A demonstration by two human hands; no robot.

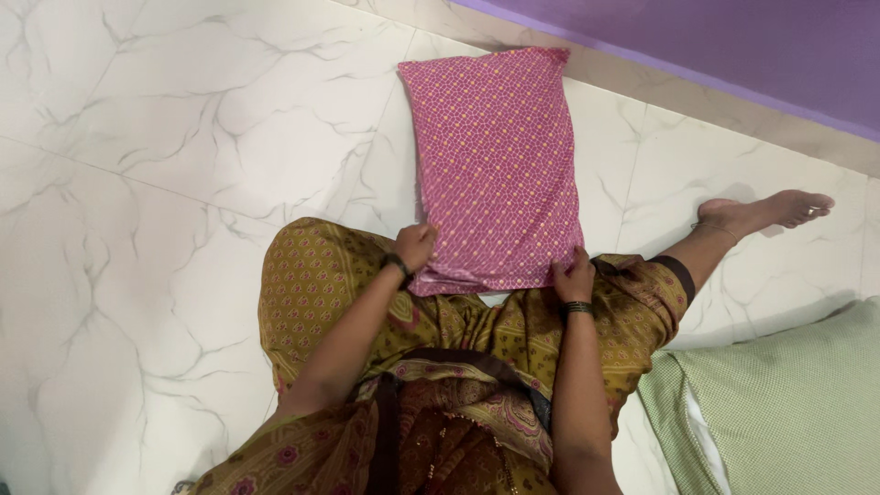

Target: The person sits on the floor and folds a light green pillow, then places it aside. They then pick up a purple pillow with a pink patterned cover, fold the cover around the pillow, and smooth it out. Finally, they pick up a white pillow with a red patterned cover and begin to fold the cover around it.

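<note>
Pillow in pink patterned cotton cover [495, 165] lies flat on white marble floor [165, 137], stretching toward twelve o'clock from the seated person's lap. Left hand [414, 246] and right hand [574, 275] each pinch a near corner, fingers closed on the fabric, seemingly keeping the open end taut.

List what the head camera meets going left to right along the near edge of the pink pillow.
Left hand gripping the pillow's corner → pink pillow → right hand gripping the other corner → bare foot → green pillow.

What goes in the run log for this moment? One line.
left hand: grips pink pillow corner | right hand: grips other corner | floor: marble
</note>
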